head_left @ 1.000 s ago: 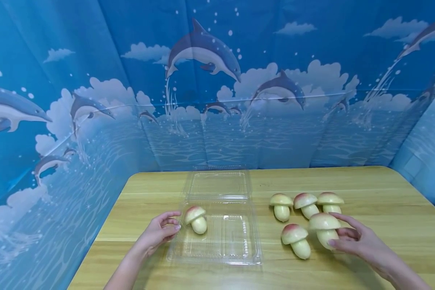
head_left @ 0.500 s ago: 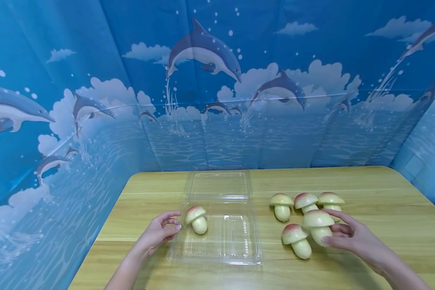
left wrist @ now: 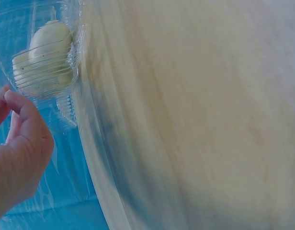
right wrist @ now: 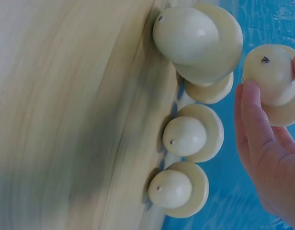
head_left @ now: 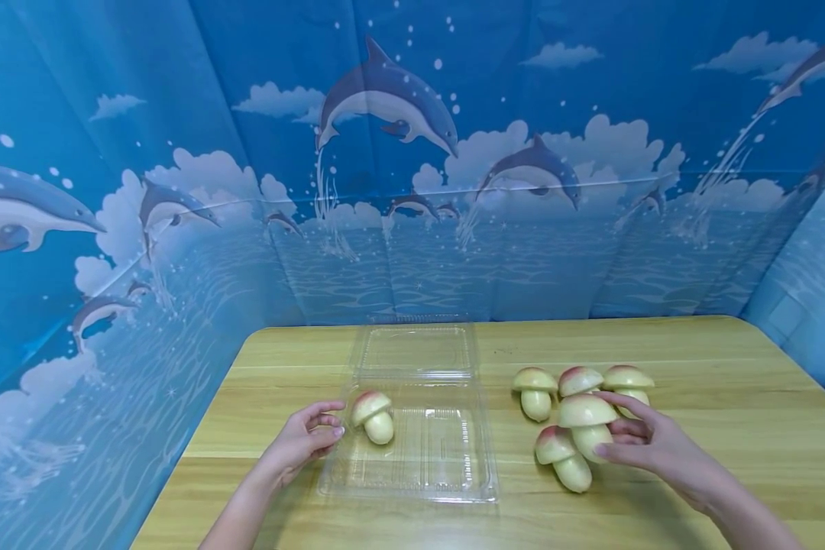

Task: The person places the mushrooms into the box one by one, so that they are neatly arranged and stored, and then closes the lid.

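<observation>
The right hand (head_left: 660, 451) is grasping a mushroom-shaped piece (head_left: 587, 412) by its stem, thumb on the near side and fingers on the far side; the cap is uppermost, pale yellow with a faint blush. The right wrist view shows this piece held clear of the desk (head_left: 729, 397), with a small dark mark at the stem's end. The left hand (head_left: 305, 439) is at the left edge of a clear plastic container (head_left: 426, 466), fingers bent and thumb near the index finger — whether it grips the rim or merely touches it cannot be told. Inside the container's base, toward the left side, lies a second mushroom (head_left: 373, 416), tilted, its red-tinged cap toward the far left and its stem toward the near right. The transparent lid (head_left: 415, 351) is folded open on the far side of the base. Four further mushrooms are on the desk, right of the container: three in a far row — left one (head_left: 535, 397), middle one (head_left: 580, 379), right one (head_left: 629, 377) — and a nearer one (head_left: 569, 467) that the held piece partly overlaps in the head view. The desk has a light wood grain; behind it hangs a blue cloth (head_left: 412, 267) printed with dolphins, clouds and water.
</observation>
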### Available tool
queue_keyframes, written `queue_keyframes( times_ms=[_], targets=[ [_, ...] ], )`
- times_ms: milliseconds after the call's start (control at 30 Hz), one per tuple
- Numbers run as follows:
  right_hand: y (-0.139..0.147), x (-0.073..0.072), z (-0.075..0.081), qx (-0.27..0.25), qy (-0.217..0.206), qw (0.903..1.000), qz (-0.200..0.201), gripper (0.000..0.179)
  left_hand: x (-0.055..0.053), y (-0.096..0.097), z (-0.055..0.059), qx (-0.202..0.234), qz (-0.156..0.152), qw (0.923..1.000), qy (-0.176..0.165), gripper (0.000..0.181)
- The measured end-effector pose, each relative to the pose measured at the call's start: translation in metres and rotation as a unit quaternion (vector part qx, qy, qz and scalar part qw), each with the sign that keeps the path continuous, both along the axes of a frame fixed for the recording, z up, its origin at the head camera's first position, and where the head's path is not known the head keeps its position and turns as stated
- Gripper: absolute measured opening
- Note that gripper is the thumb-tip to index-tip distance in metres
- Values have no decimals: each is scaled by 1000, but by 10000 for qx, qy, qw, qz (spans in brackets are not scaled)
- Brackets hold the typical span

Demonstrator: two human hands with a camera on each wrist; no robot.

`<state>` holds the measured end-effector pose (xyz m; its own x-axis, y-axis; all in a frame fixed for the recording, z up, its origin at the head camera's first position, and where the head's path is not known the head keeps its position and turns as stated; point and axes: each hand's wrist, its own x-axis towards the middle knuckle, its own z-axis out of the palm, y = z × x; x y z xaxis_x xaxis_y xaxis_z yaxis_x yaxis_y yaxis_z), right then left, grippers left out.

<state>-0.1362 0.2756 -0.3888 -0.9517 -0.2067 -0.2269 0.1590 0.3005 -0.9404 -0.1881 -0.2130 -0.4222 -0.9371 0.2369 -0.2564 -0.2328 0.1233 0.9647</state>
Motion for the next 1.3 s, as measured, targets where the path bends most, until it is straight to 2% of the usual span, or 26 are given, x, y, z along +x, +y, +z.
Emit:
queue_keyframes(
  times_ms=[333, 667, 833, 1133, 1300],
  targets=[
    [-16, -2, 6, -34, 76, 9999, 69, 63, -1, -1, -2, 26, 70, 10000, 0, 51],
    [-35, -7, 5, -495, 186, 9980, 339, 60, -1, 0, -2, 33, 115, 9999, -15, 50],
    [-45, -9, 8, -504, 194, 9978, 374, 68, -1, 0, -2, 31, 124, 9999, -1, 50],
    [-59, -12, 8, -664, 317, 9950, 679, 76, 0, 0, -4, 37, 103, 9999, 53, 51],
    [-68, -13, 9, -582, 278, 9960, 623, 77, 0, 0, -3, 34, 100, 9999, 46, 50]
  ],
)
